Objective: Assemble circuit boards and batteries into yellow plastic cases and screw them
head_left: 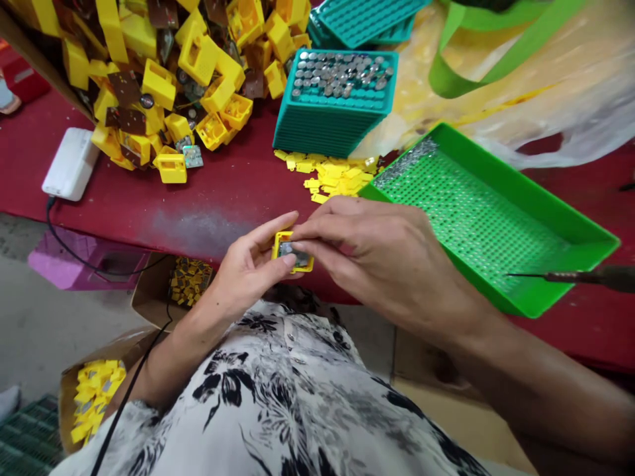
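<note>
My left hand [249,266] holds a small yellow plastic casing [276,247], open side up, with its thumb pressed on the grey-green circuit board [286,250] inside. Over the casing's right edge, my right hand [384,254] has its thumb and forefinger pinched together at the board. Whatever sits between those fingertips is hidden or too small to name. Close beyond the hands lies a pile of small flat yellow plastic pieces [337,177].
A green tray [501,192] with small metal parts is at right, a screwdriver [560,276] over it. Stacked teal trays [327,125] carry round silver cells [330,74]. Many yellow casings [171,165] heap at upper left, near a white power bank [72,164]. Boxes stand below.
</note>
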The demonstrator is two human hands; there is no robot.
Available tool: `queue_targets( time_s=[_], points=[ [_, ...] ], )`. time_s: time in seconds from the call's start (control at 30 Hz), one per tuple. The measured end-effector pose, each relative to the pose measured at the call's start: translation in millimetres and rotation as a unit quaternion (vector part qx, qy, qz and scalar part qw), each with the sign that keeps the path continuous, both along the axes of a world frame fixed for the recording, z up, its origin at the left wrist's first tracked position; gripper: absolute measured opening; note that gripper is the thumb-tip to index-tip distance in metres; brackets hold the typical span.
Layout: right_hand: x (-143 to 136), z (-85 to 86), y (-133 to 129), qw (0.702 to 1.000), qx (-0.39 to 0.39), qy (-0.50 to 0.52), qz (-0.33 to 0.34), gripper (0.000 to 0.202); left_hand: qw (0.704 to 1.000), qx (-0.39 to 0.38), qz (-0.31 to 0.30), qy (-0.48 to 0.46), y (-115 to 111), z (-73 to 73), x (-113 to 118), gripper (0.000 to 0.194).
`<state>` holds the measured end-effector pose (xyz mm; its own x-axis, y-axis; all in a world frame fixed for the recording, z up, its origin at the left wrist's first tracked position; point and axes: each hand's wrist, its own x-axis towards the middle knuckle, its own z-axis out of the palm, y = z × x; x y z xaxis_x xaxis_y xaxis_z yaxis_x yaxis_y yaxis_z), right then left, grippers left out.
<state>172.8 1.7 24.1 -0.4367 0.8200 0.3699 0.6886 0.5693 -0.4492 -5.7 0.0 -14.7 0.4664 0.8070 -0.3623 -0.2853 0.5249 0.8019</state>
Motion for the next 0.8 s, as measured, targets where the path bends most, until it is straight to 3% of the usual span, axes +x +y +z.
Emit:
queue_targets(
  time_s=[0.13, 0.43, 0.63, 0.8],
  points=[
    [-1.9, -6.3, -3.8, 0.999, 0.012, 0.039, -0.028, 0.008, 1.0, -0.008, 0.013, 0.004, 1.0, -1.3, 0.4, 0.06],
    [-5.5, -32.8, -16.0, 0.989, 0.119, 0.078, -0.047, 0.018, 0.999, -0.035, 0.03, 0.013, -1.0, -1.2, -0.4, 0.055],
    [-4.0, -33.0, -18.8, 0.991, 0.109, 0.044, -0.059, 0.019, 0.999, -0.042, 0.015, 0.013, 2.3, -3.6, 1.7, 0.051],
    [0.7, -33.5, -21.7, 0.985, 0.103, 0.093, -0.099, 0.013, 1.0, -0.017, -0.004, -0.017, 10.5, -4.2, 8.7, 0.052]
  ],
)
